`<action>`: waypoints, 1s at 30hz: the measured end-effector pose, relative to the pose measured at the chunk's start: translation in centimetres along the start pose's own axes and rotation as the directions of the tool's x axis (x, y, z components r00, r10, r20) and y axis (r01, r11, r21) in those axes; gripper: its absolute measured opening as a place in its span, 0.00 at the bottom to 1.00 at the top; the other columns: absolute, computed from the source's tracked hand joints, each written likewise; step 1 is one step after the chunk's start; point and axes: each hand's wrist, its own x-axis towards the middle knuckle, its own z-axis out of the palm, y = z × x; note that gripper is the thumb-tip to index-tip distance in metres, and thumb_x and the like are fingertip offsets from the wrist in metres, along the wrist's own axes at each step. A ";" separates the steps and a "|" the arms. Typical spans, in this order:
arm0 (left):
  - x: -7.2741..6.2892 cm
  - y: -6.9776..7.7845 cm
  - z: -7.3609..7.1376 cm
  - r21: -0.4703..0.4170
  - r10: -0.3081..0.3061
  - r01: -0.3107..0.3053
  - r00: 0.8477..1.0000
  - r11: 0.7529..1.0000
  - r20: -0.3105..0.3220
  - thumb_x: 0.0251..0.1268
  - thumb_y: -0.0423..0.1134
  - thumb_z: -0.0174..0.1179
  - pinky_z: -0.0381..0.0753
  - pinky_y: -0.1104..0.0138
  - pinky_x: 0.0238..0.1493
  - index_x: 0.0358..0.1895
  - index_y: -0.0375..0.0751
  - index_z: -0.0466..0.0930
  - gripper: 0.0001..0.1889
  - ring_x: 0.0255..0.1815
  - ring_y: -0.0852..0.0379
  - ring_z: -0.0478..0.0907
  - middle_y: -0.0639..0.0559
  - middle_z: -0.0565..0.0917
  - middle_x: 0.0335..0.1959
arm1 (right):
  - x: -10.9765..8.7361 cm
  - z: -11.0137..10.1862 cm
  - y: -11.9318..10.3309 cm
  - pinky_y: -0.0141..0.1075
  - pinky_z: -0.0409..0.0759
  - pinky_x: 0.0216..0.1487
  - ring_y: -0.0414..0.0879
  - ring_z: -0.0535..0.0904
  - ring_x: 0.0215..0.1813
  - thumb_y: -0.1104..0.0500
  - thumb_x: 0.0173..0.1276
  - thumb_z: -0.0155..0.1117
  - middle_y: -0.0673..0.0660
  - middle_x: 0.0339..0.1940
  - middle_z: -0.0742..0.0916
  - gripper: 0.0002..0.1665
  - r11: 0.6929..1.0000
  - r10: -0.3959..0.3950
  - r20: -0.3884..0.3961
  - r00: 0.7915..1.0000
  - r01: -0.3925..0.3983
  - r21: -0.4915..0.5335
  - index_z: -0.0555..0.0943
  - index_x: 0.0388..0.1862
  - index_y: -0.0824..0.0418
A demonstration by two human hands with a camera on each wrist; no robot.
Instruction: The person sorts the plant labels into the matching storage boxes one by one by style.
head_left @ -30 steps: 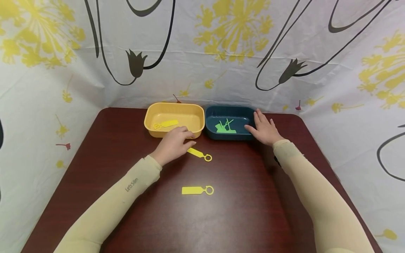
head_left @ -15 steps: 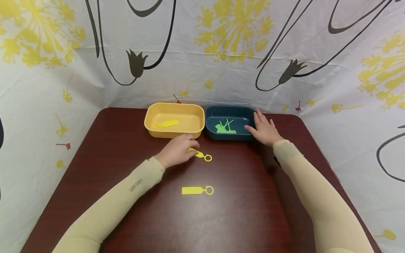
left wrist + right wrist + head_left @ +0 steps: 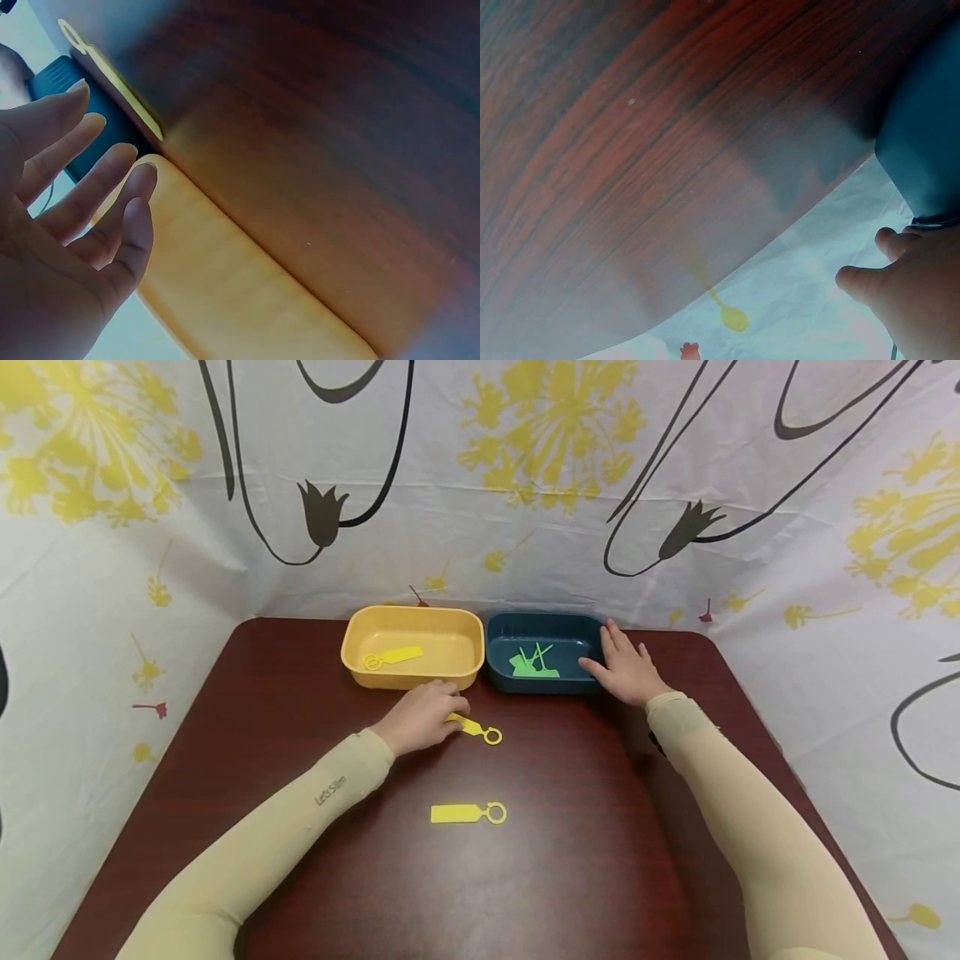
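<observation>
My left hand hovers just in front of the yellow bin, its fingers loosely bent and spread. Right at its fingertips a yellow ring-ended tag lies on the table, partly covered by the hand in the head view. In the left wrist view, the tag shows apart from the fingers, with nothing between them. My right hand rests on the right rim of the dark blue bin, fingers extended. A second yellow tag lies flat nearer the front.
Inside the yellow bin lies a yellow tag. Several green tags are in the blue bin. Both bins stand side by side at the back of the dark red table, against a patterned white cloth.
My left hand has drawn slightly back from the yellow bin's front edge and over to the right, toward the nearer end of the tag. My right hand has stayed put.
</observation>
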 end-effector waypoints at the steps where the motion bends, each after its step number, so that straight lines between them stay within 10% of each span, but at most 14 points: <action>1: 0.0 -0.1 0.1 0.006 0.003 -0.003 1.000 1.000 0.001 0.63 0.44 0.71 0.75 0.63 0.52 0.52 0.49 0.88 0.15 0.45 0.56 0.72 0.54 0.81 0.46 | 0.0 0.0 0.0 0.66 0.33 0.73 0.57 0.36 0.83 0.24 0.73 0.37 0.61 0.84 0.41 0.59 1.000 0.000 0.001 1.000 0.000 0.001 0.40 0.83 0.65; 12: 0.5 -0.7 0.8 0.070 -0.017 0.014 0.999 0.997 0.041 0.61 0.43 0.73 0.75 0.64 0.47 0.52 0.49 0.89 0.16 0.41 0.56 0.71 0.55 0.80 0.42 | -0.1 0.1 -0.2 0.66 0.33 0.73 0.57 0.37 0.83 0.24 0.74 0.38 0.61 0.84 0.42 0.58 1.000 -0.004 -0.003 1.000 0.004 0.008 0.40 0.83 0.65; 30: 1.0 -0.7 1.0 -0.067 -0.072 0.075 0.996 0.995 0.054 0.62 0.38 0.72 0.73 0.64 0.41 0.35 0.45 0.83 0.05 0.36 0.54 0.70 0.54 0.76 0.33 | 0.0 0.1 -0.1 0.67 0.35 0.73 0.58 0.38 0.83 0.24 0.74 0.38 0.62 0.84 0.42 0.58 1.000 -0.004 -0.020 1.000 0.004 0.001 0.40 0.83 0.65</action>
